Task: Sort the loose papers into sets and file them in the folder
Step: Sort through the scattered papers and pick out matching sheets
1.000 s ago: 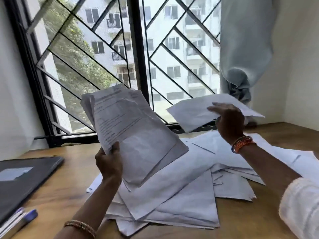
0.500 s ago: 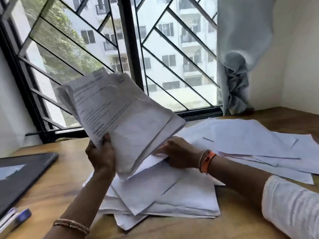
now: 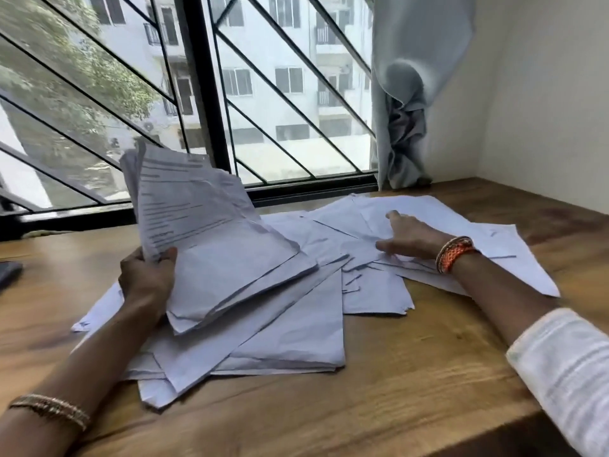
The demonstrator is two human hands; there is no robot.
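While the left hand (image 3: 148, 278) grips a raised sheaf (image 3: 211, 239), the right hand (image 3: 408, 237) lies on the loose papers (image 3: 296, 331).

Left hand: fingers curled round the lower left edge of the sheaf, thumb pressed on its front face; forearm runs up from the lower left corner, wrist bent upward.
Sheaf: several sheets held tilted, printed face toward the camera, top edge in front of the window (image 3: 263, 94); bottom corner hangs just above the loose papers.
Right hand: palm down, fingers spread and fairly straight, resting flat on the far right sheets; nothing pinched; arm reaches in from the right, elbow low.
Loose papers: scattered, overlapping white sheets across the middle of the table (image 3: 412, 374), from below the left hand to the far right side.
Left wrist: gold bangle (image 3: 52, 410) near the frame's lower left.
Right wrist: orange band (image 3: 456, 253); white sleeve (image 3: 566, 374) at the forearm.
Folder: dark corner (image 3: 8, 273) at the left edge; cannot tell if it is the folder.
Background: barred window, grey curtain (image 3: 412, 94) bunched at its right side, touching the table's back edge.
Blur: slight, text on the sheaf unreadable.
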